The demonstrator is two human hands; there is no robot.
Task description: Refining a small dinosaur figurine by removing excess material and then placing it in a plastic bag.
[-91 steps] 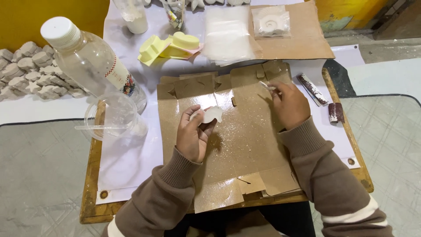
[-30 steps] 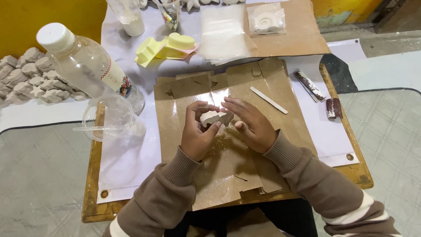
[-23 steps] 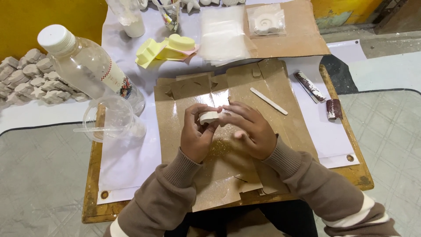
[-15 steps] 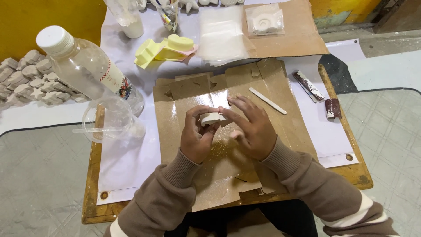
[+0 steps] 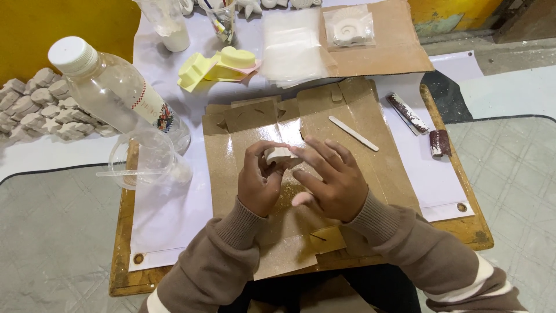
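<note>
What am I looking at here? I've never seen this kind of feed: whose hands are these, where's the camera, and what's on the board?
There is no machine here. The single view comes from a camera worn on a person's head, looking down at their own two bare hands. The left hand holds a small pale moulded piece in a finger grip, and the right hand touches it with spread fingers. Under them lies flattened brown cardboard on a wooden board. On the cardboard rests a flat pale stick. To the left stand a clear plastic bottle and a clear cup; yellow moulds lie farther back.

Even, soft overhead light; sharp picture, faint shadows.
</note>
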